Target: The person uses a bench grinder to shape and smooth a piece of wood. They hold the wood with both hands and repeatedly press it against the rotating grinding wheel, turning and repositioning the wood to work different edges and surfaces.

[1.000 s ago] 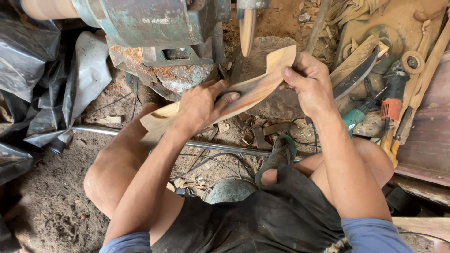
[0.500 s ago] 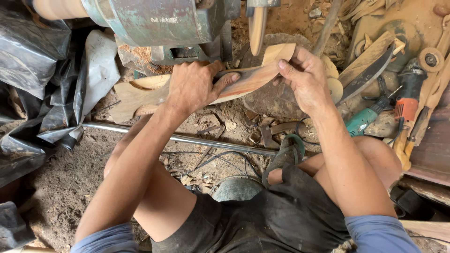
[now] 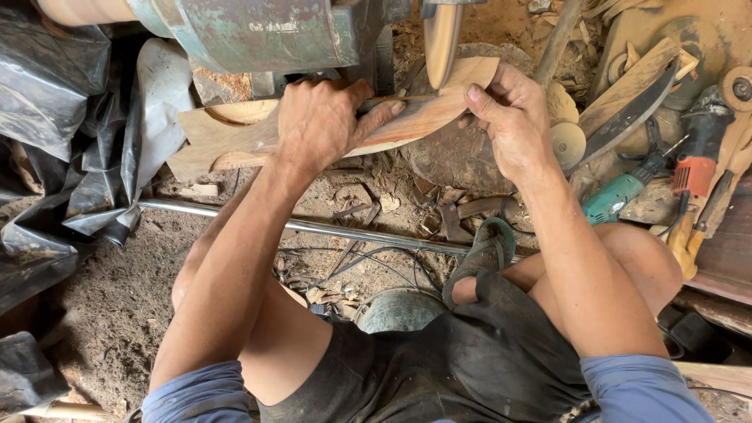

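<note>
I hold a curved, flat wooden piece (image 3: pixel 423 110) with both hands up against a spinning sanding disc (image 3: pixel 441 35) seen edge-on at the top. My left hand (image 3: pixel 321 121) grips the middle of the wood, fingers stretched along its face. My right hand (image 3: pixel 513 117) pinches the wood's right end, thumb on top, just right of the disc. The wood's left end (image 3: pixel 211 137) widens into a notched shape below the green motor housing (image 3: pixel 266 31).
Black plastic sheeting (image 3: pixel 55 141) lies at left. A metal rod (image 3: pixel 313 227) crosses the dirt floor. A teal power drill (image 3: pixel 619 196), an orange tool (image 3: pixel 697 168), a blade and wood scraps crowd the right. My sandalled foot (image 3: pixel 482 254) rests below the wood.
Both hands have raised the wooden piece and shifted it to the right, bringing its right end up against the disc.
</note>
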